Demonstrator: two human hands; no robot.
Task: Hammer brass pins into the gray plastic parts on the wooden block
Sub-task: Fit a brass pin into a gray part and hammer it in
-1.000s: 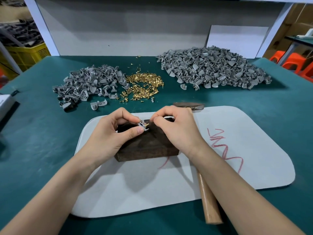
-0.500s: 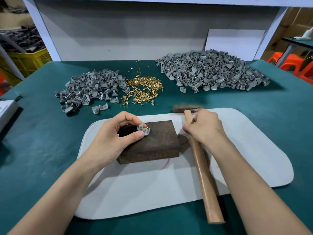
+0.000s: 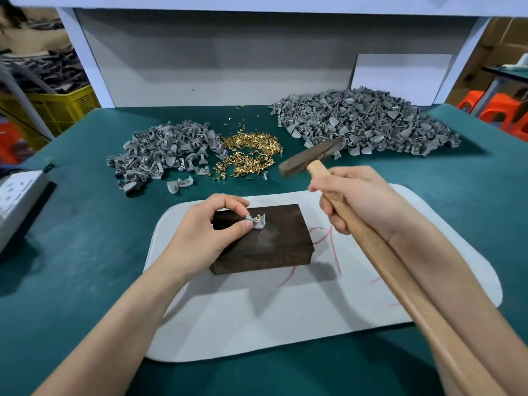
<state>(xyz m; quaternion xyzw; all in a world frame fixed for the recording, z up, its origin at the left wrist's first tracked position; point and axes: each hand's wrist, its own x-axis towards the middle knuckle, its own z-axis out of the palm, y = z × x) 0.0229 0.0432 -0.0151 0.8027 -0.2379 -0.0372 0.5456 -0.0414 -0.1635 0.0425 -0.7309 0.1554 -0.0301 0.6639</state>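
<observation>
Left hand [image 3: 205, 238] pinches gray part [image 3: 257, 222] on block [image 3: 265, 244]; right hand [image 3: 357, 198] grips hammer [image 3: 311, 161]; red scrawl [image 3: 333, 244] on mat [image 3: 257, 324] unreadable.

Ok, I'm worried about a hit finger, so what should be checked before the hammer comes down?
1. Gray plastic part sits on the wooden block: ok.
2. Brass pin stands upright in the part: ok.
3. Left hand fingers clear of the pin: not ok, they pinch the part beside it.
4. Right hand grips the hammer handle: ok.
5. Hammer head lined up over the pin: cannot tell.
6. Block lies flat on the white mat: ok.
</observation>
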